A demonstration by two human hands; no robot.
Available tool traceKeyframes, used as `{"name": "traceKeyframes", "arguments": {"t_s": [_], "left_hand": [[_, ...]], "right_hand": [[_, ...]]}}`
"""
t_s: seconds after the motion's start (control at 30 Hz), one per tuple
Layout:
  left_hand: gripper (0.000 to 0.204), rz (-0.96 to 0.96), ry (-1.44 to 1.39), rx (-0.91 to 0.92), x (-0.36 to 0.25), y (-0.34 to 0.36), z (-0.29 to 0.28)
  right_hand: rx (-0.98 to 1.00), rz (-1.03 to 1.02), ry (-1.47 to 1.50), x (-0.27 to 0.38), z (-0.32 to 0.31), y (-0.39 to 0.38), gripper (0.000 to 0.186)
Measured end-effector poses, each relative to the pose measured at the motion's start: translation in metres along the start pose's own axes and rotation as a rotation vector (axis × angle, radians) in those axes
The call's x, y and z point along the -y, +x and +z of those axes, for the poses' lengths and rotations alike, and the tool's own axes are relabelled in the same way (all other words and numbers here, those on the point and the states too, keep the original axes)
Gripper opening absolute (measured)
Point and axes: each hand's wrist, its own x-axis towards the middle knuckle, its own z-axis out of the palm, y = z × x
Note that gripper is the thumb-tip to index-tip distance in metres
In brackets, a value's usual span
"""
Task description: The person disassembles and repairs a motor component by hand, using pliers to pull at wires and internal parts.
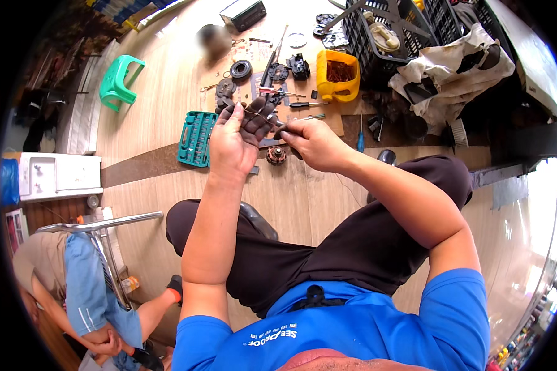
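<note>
My left hand (237, 137) is raised palm up, its fingers blackened and partly curled. A thin copper-coloured wire (257, 114) runs from its thumb and finger toward my right hand (308, 141), which pinches the wire with dark-stained fingertips. Its exact ends are too fine to make out. Below my hands, a small motor armature (276, 155) with copper windings rests on the floor. Beyond them lie dark round motor parts, a black ring-shaped part (241, 69), and a screwdriver (307, 104) on a cardboard sheet (331, 117).
A green socket set (196, 139) lies open on the left, with a green stool (121, 81) beyond. A cut yellow jug (338, 75) holds copper-coloured scraps. Black crates (387, 37) stand at the far right; a blue-handled screwdriver (361, 141) lies nearer. Another person (86, 290) sits at lower left.
</note>
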Motion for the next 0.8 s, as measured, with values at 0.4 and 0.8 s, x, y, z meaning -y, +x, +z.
{"name": "traceKeyframes", "arguments": {"t_s": [0.4,0.8], "left_hand": [[0.019,-0.027,-0.080,0.132,0.005,0.004,-0.003],[0.012,0.053,-0.005,0.133,-0.007,-0.003,0.019]], "right_hand": [[0.243,0.360,0.593,0.010,-0.002,-0.004,0.019],[0.260,0.089,0.255,0.005,0.003,0.001,0.020]]}}
